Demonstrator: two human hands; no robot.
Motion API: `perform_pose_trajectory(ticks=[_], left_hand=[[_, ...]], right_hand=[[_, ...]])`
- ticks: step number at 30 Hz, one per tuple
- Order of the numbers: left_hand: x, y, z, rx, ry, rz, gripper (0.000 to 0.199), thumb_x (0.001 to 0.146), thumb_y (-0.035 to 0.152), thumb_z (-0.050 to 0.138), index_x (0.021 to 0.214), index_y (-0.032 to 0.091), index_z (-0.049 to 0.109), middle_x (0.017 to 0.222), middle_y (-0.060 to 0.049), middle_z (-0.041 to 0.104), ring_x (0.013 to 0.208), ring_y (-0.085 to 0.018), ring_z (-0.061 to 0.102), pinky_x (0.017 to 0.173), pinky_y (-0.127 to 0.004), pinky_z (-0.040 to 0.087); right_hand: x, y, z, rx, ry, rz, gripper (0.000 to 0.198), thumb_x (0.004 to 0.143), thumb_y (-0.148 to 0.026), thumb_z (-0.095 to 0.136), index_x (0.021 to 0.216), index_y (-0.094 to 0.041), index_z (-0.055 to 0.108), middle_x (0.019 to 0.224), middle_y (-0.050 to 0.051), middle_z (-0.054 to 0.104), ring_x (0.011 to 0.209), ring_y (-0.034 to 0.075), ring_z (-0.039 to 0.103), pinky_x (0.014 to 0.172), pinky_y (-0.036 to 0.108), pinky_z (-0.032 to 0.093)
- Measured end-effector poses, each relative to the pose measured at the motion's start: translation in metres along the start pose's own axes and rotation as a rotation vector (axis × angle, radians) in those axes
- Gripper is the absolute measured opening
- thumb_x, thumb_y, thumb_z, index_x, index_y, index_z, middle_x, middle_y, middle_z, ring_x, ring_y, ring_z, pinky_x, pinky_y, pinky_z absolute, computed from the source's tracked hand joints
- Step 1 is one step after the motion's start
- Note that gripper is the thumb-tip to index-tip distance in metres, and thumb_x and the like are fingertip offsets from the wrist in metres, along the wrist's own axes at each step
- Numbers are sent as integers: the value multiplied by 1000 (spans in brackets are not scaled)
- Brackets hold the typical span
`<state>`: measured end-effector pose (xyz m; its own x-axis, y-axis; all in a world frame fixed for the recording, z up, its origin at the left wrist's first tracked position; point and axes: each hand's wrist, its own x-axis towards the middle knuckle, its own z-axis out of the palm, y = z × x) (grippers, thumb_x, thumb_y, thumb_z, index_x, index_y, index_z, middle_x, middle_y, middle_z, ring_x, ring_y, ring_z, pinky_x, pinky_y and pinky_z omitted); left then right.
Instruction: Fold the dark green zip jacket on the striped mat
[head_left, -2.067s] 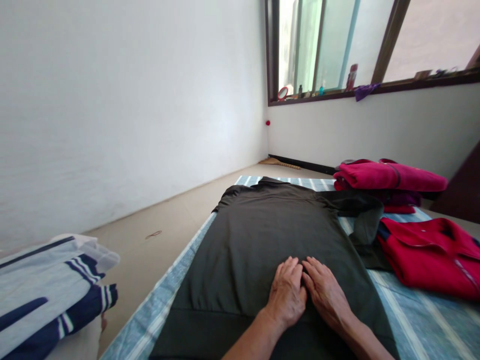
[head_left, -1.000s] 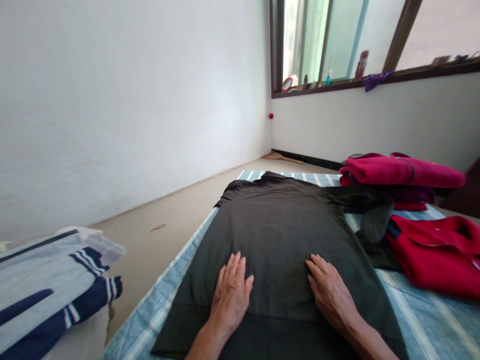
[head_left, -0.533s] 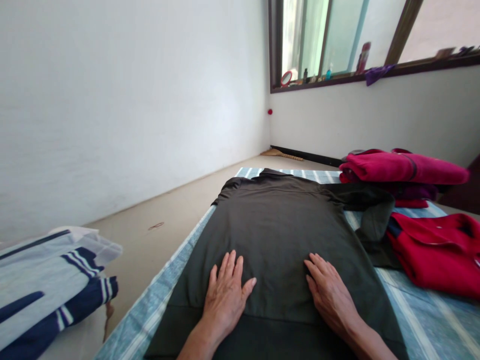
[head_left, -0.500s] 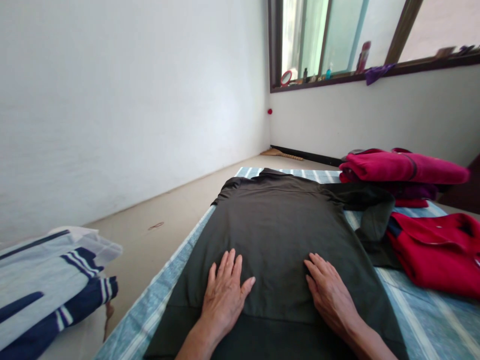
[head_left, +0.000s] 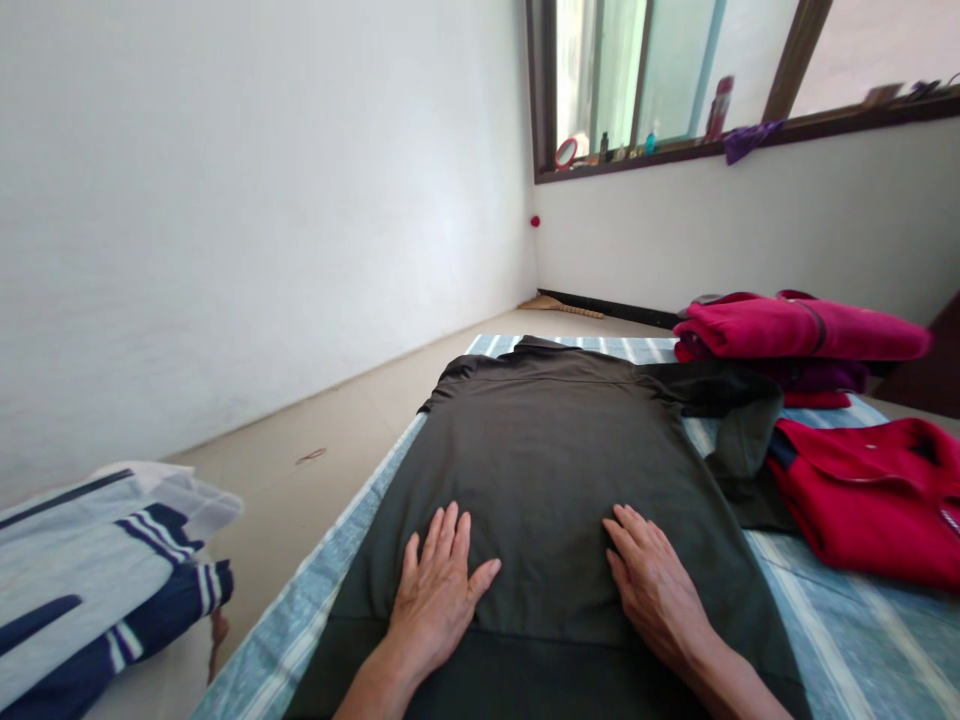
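Several white stripes cross the navy bands of a pale grey garment (head_left: 90,560) at the far left, well apart from the work. Just right of it, a thin loop (head_left: 310,456) lies on the pale floor (head_left: 360,425). Next comes a blue cloth with white stripes (head_left: 300,610), on which a dark olive garment (head_left: 540,470) is spread out, its collar at the far end. The left hand (head_left: 435,595) is palm down on its lower part, fingers slightly spread and thumb pointing right. Beyond, on the window sill, stand a round red-rimmed mirror (head_left: 566,152) and small bottles. The right hand (head_left: 660,580) also rests palm down on the dark fabric, fingers closer together; the two hands are apart, neither gripping anything. Farther right on the sill is a reddish container (head_left: 720,108), its label too small to read, beside a purple cloth (head_left: 750,140). One dark sleeve (head_left: 746,425) bends beside a folded red garment (head_left: 855,510); behind lies a folded pink stack (head_left: 802,330). At the right edge, the red garment bears a whitish mark (head_left: 951,520), illegible.
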<state>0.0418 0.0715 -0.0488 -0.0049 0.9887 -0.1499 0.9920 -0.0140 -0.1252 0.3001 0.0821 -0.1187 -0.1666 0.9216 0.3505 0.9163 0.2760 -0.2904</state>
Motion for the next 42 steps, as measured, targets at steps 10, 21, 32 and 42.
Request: perform_pose_trajectory(ticks=[10, 21, 32, 42], left_hand=[[2, 9, -14, -7, -5, -23, 69, 90, 56, 27, 143, 11, 28, 152, -10, 14, 141, -26, 12, 112, -49, 16], [18, 15, -1, -43, 37, 27, 74, 90, 59, 27, 144, 9, 27, 152, -12, 14, 141, -27, 11, 113, -49, 16], [19, 13, 3, -57, 47, 34, 74, 90, 59, 25, 144, 9, 26, 153, -12, 13, 141, -26, 11, 112, -49, 15], [19, 12, 7, -62, 66, 36, 74, 89, 59, 24, 144, 9, 27, 153, -12, 15, 141, -26, 11, 112, -49, 15]], right_hand=[[2, -2, -1, -37, -25, -6, 40, 88, -20, 37, 119, -15, 60, 134, 11, 52, 127, 23, 44, 107, 41, 33], [2, -3, -2, -31, -1, -18, 39, 88, -20, 37, 119, -15, 61, 133, 11, 53, 126, 23, 44, 106, 41, 34], [4, -5, -6, -49, -31, -6, 40, 88, -19, 37, 120, -14, 60, 134, 11, 52, 127, 22, 44, 107, 41, 34], [4, -6, -7, -12, -35, 8, 40, 87, -19, 37, 119, -15, 61, 134, 11, 52, 127, 22, 44, 107, 41, 32]])
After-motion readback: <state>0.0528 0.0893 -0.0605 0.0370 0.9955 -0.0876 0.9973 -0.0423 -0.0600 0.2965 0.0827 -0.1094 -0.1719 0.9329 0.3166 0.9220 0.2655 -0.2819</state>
